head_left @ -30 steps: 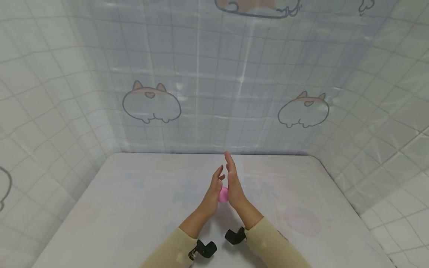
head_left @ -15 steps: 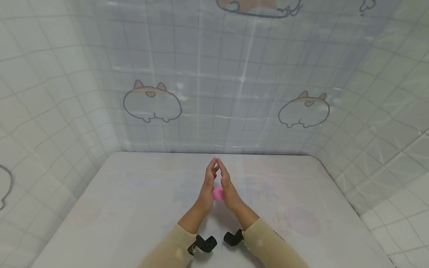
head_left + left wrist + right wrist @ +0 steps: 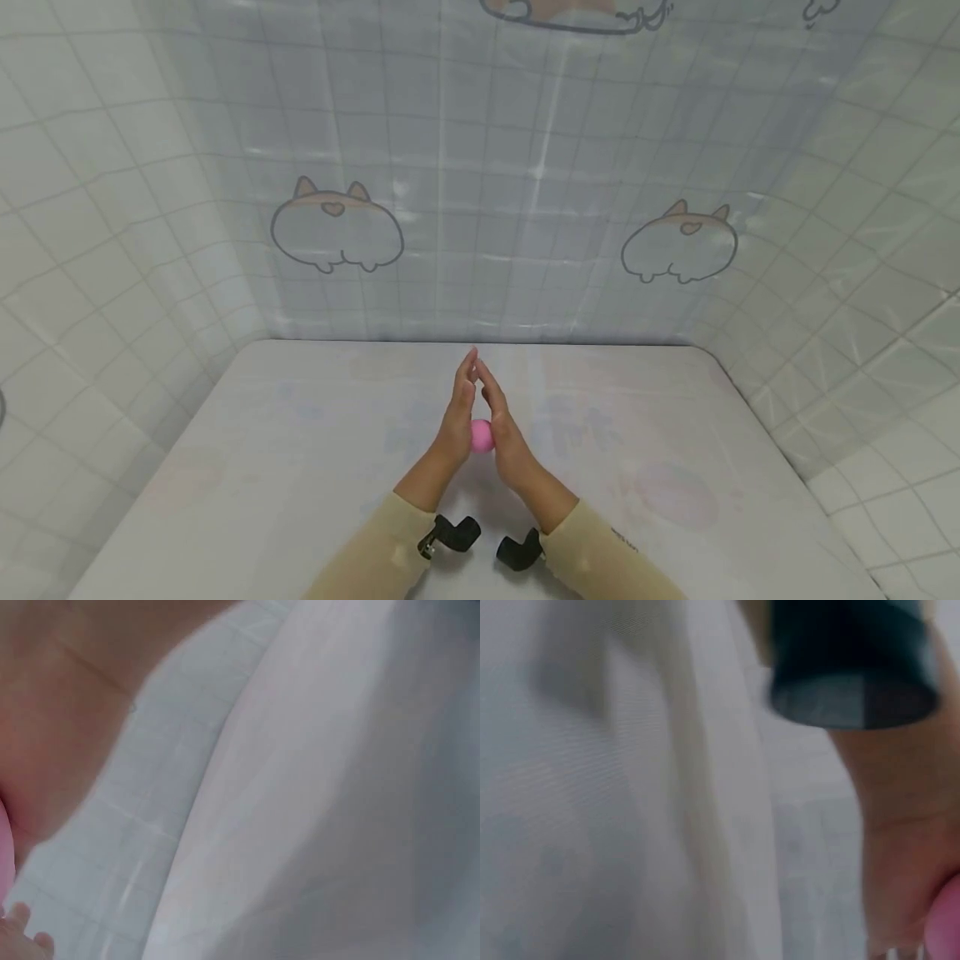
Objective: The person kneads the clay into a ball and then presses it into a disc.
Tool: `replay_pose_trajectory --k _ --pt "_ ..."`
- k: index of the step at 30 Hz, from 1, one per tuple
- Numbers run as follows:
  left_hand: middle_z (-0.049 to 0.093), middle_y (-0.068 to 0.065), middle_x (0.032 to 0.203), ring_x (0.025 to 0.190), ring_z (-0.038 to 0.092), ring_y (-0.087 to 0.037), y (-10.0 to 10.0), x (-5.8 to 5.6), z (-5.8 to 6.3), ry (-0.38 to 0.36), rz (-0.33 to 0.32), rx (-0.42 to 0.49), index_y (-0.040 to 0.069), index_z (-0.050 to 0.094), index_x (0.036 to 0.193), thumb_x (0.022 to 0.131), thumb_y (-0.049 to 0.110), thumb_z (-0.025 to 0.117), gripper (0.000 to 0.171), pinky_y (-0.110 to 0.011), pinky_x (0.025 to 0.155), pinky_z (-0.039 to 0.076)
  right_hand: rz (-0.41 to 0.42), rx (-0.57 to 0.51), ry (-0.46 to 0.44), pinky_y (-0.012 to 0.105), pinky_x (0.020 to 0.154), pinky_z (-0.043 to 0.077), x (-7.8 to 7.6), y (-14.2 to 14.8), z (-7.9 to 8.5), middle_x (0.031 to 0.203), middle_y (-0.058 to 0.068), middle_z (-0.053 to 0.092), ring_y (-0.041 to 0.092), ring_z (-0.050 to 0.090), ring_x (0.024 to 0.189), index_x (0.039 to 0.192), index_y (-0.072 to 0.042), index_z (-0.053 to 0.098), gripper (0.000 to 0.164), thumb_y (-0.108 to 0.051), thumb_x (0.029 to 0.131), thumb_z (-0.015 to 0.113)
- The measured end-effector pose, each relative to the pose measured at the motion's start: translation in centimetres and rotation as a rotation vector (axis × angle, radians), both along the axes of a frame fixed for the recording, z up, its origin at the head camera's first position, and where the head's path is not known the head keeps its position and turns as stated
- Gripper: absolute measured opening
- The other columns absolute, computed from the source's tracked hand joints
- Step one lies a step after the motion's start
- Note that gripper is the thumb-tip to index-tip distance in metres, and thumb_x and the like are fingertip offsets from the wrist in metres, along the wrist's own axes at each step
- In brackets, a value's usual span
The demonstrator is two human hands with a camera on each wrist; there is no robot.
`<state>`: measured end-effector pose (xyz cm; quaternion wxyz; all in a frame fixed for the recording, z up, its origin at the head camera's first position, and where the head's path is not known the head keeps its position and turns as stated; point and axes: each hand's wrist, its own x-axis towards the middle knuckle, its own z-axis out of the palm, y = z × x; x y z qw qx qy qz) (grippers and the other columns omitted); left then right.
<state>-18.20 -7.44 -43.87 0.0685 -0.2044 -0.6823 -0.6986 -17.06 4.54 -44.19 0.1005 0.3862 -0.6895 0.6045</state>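
Note:
A small pink ball (image 3: 482,436), perhaps dough or clay, sits pressed between two facing palms in the head view. The left hand (image 3: 456,421) lies along its left side with fingers extended forward. Against the other side rests the right hand (image 3: 507,433), its fingers also straight and leaning inward to the left fingertips. Only a sliver of the pink ball (image 3: 4,859) shows at the left edge of the left wrist view. The right wrist view has part of the pink ball (image 3: 945,926) at the lower right corner, beside a palm. Much of its surface is covered by the palms.
Beneath the hands is a white table (image 3: 300,467) with faint pastel prints. Gridded sheeting (image 3: 510,250) with cartoon animal drawings rises at the back and both sides. Black wrist cameras (image 3: 457,533) sit at both beige sleeves (image 3: 382,550).
Both hands and the pink ball have shifted left. The right hand has slid back toward the body while the left has come forward, so its fingertips now reach slightly farther.

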Motion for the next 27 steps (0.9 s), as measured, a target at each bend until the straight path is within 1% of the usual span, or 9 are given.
replay_pose_trajectory --k 2,4,8,12,16,19,22,24,27 --pt "0.014 -0.015 0.165 0.149 0.017 -0.039 0.0 0.0 -0.3 -0.049 -0.021 -0.024 0.010 0.011 0.161 0.107 0.049 0.019 0.067 -0.067 0.115 0.008 -0.017 -0.014 -0.001 0.057 0.119 0.012 0.1 0.0 0.5 0.165 0.021 0.009 0.034 0.011 0.151 0.159 0.001 0.008 0.088 -0.066 0.102 0.008" --pt "0.016 -0.016 0.164 0.149 0.018 -0.039 0.1 0.2 -0.6 -0.096 -0.054 -0.053 0.011 0.010 0.161 0.106 0.055 0.019 0.071 -0.066 0.115 0.009 -0.044 -0.024 -0.014 0.066 0.114 0.011 0.1 0.1 1.0 0.165 0.020 0.010 0.039 0.014 0.149 0.159 0.001 0.009 0.089 -0.067 0.101 0.008" --pt "0.016 -0.015 0.165 0.148 0.019 -0.039 0.4 0.5 -1.1 -0.145 -0.125 -0.083 0.013 0.009 0.161 0.106 0.055 0.019 0.070 -0.067 0.114 0.014 -0.102 -0.019 -0.055 0.071 0.112 0.010 -0.1 0.4 1.6 0.166 0.016 0.011 0.038 0.014 0.149 0.160 -0.004 0.011 0.089 -0.070 0.100 0.010" --pt "0.012 -0.016 0.165 0.147 0.020 -0.041 0.7 0.7 -1.2 -0.127 -0.194 -0.069 0.012 0.008 0.161 0.109 0.045 0.019 0.063 -0.067 0.114 0.017 -0.159 0.005 -0.064 0.071 0.112 0.010 -1.1 0.8 1.8 0.167 0.012 0.011 0.034 0.011 0.152 0.161 -0.009 0.012 0.089 -0.072 0.098 0.009" --pt "0.008 -0.021 0.165 0.145 0.021 -0.046 0.8 0.9 -1.3 -0.065 -0.264 -0.030 0.005 0.004 0.160 0.110 0.042 0.017 0.064 -0.065 0.115 0.013 -0.207 0.036 -0.078 0.071 0.112 0.011 -2.1 1.2 1.5 0.167 0.011 0.011 0.032 0.011 0.152 0.161 -0.012 0.011 0.088 -0.073 0.098 0.011" --pt "0.005 -0.024 0.164 0.145 0.020 -0.047 0.7 1.0 -1.2 -0.025 -0.292 0.014 0.003 0.003 0.159 0.110 0.044 0.015 0.066 -0.064 0.114 0.012 -0.213 0.060 -0.107 0.072 0.112 0.010 -2.6 1.5 1.0 0.167 0.010 0.009 0.031 0.009 0.152 0.162 -0.013 0.010 0.087 -0.073 0.098 0.014" --pt "0.004 -0.022 0.165 0.146 0.018 -0.046 0.7 1.0 -1.0 0.016 -0.277 0.072 0.004 0.004 0.159 0.109 0.048 0.015 0.068 -0.064 0.115 0.011 -0.189 0.077 -0.136 0.070 0.112 0.008 -2.8 1.5 0.4 0.167 0.009 0.008 0.031 0.007 0.152 0.162 -0.013 0.009 0.087 -0.073 0.098 0.018" --pt "0.005 -0.019 0.165 0.147 0.017 -0.044 0.6 1.0 -0.5 0.051 -0.239 0.100 0.006 0.005 0.160 0.108 0.050 0.016 0.069 -0.064 0.116 0.010 -0.163 0.085 -0.149 0.070 0.113 0.006 -2.8 1.5 0.1 0.168 0.010 0.006 0.032 0.006 0.152 0.162 -0.013 0.009 0.088 -0.073 0.098 0.019" --pt "0.010 -0.015 0.165 0.149 0.018 -0.041 0.5 0.9 0.3 0.103 -0.153 0.105 0.008 0.008 0.160 0.107 0.052 0.016 0.069 -0.063 0.117 0.009 -0.122 0.082 -0.165 0.070 0.113 0.004 -2.4 1.2 -0.2 0.167 0.012 0.005 0.033 0.003 0.152 0.162 -0.012 0.007 0.089 -0.073 0.099 0.021"
